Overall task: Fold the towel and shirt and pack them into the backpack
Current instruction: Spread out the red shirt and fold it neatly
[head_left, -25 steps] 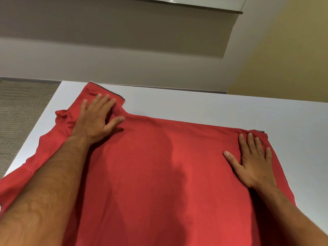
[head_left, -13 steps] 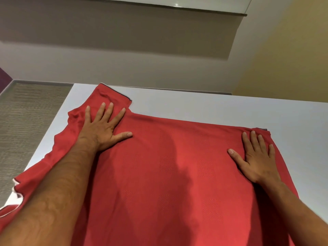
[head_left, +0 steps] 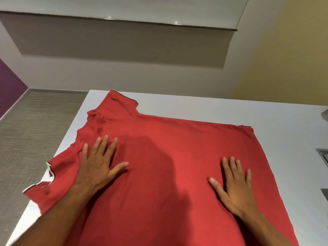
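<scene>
A red shirt with dark-and-white trim lies spread flat across the white table. One sleeve reaches the far left corner and its collar end hangs over the left edge. My left hand presses flat on the shirt's left part, fingers straight and spread. My right hand lies flat on the shirt's right part, fingers straight. No towel or backpack is in view.
The table's left edge drops to a woven carpet floor. A wall runs along the far edge. Grey objects peek in at the right border of the table.
Both hands have slid toward me over the shirt, smoothing it. The left hand left the sleeve area near the far corner. The view has tilted, showing more of the collar end.
</scene>
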Tool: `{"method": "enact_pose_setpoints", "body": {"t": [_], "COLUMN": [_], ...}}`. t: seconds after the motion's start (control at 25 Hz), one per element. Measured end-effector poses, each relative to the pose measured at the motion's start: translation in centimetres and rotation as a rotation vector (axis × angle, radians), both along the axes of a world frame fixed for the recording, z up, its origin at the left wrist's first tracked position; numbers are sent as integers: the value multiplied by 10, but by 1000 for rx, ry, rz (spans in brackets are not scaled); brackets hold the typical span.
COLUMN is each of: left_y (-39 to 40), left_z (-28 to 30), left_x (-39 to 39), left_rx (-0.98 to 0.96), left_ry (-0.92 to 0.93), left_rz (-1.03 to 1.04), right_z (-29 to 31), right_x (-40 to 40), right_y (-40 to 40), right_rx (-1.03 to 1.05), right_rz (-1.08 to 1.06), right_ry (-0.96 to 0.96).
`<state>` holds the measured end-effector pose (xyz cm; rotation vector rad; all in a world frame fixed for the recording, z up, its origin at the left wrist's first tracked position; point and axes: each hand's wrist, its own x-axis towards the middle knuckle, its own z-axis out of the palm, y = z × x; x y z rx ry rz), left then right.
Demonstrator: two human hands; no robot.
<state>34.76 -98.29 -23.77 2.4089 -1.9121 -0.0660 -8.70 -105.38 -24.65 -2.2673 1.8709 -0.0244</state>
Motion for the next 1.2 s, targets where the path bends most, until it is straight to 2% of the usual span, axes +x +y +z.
{"method": "enact_pose_setpoints", "body": {"t": [0.2,0.36,0.48,0.6,0.72,0.92,1.08,1.2], "left_y": [57,61,58,67,88,121,146,173], "left_z": [-8,0,7,8,6,12,27,34], "left_x": [23,52,61,55,41,17,-11,-30], "left_rx": [121,227,320,223,103,63,29,-98], "left_ry": [-38,-6,-62,-75,-22,61,71,143], "left_rz": [111,121,114,117,51,-7,-156,-326], "right_z": [-4,-2,0,9,18,27,43,57], "right_x": [-29,-40,-41,-43,-53,-72,-85,-99], "right_y": [38,35,33,31,42,93,137,163], "right_rx": [13,36,72,138,108,76,-1,-73], "right_rz": [-119,-164,-150,-118,-82,-33,87,200], "right_ry": [153,154,140,141,108,14,-22,-68]}}
